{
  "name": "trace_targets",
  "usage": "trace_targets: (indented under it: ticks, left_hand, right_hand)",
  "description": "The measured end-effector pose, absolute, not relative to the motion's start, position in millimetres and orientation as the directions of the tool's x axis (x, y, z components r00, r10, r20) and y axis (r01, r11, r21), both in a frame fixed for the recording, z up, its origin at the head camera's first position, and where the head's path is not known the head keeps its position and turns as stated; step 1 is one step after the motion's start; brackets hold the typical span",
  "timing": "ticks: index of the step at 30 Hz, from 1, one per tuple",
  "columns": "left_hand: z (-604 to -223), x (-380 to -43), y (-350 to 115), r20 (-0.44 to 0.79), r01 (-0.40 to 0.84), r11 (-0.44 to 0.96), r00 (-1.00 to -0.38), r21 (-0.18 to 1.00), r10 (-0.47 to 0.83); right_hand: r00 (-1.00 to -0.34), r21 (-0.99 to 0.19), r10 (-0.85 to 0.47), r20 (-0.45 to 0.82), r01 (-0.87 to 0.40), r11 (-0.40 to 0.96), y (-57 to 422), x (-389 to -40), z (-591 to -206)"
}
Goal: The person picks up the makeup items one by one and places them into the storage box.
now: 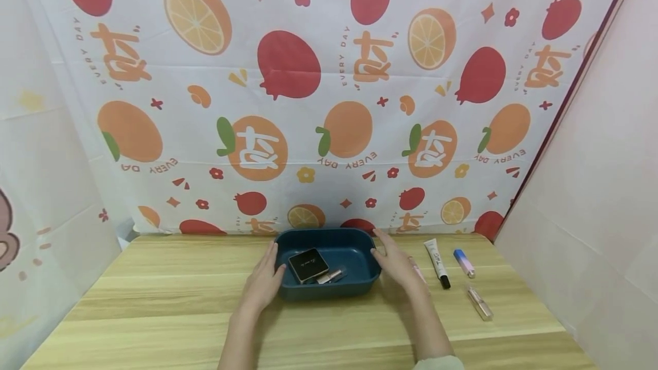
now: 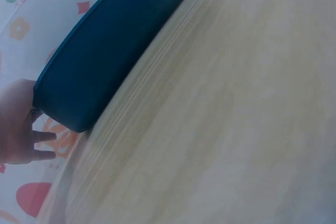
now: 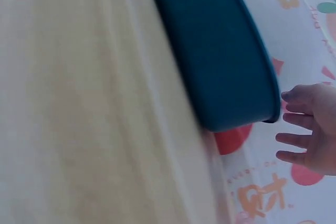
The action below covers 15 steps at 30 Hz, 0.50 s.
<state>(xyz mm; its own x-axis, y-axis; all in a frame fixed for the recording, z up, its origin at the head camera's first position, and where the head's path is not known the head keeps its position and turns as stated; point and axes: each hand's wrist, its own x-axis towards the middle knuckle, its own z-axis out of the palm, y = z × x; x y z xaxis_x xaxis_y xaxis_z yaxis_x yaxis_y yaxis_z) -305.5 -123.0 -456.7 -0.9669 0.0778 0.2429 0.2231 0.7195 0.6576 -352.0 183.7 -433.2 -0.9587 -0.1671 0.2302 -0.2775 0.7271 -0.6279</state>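
Observation:
A dark blue oblong basin stands on the table near the patterned back cloth. In it lie a flat black square case and a small lip gloss tube. At the basin's left end is my left hand, its thumb by the rim and its other fingers stretched out along the outside, as the left wrist view also shows. My right hand is at the opposite end, with fingers spread and straight and their tips right by the rim in the right wrist view.
Right of the basin lie a white squeeze tube with a black cap, a blue-and-pink stick and a clear-and-pinkish tube. A pink slim item is partly hidden by the right hand. Cloth hangs behind the wood-grain table.

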Motion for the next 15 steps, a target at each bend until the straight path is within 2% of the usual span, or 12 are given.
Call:
trace_targets:
  ticks: [7, 15]
  left_hand:
    - [-457, -306, -122, 0.197, 0.191, 0.699, -0.978, 0.69, 0.073]
    - [-456, -305, -123, 0.207, 0.195, 0.695, -0.976, 0.692, 0.067]
  right_hand:
    - [-0.936, -0.614, -0.147, 0.32, -0.323, 0.72, 198, -343, -410]
    - [-0.942, -0.571, -0.144, 0.304, -0.301, 0.764, 212, -338, -396]
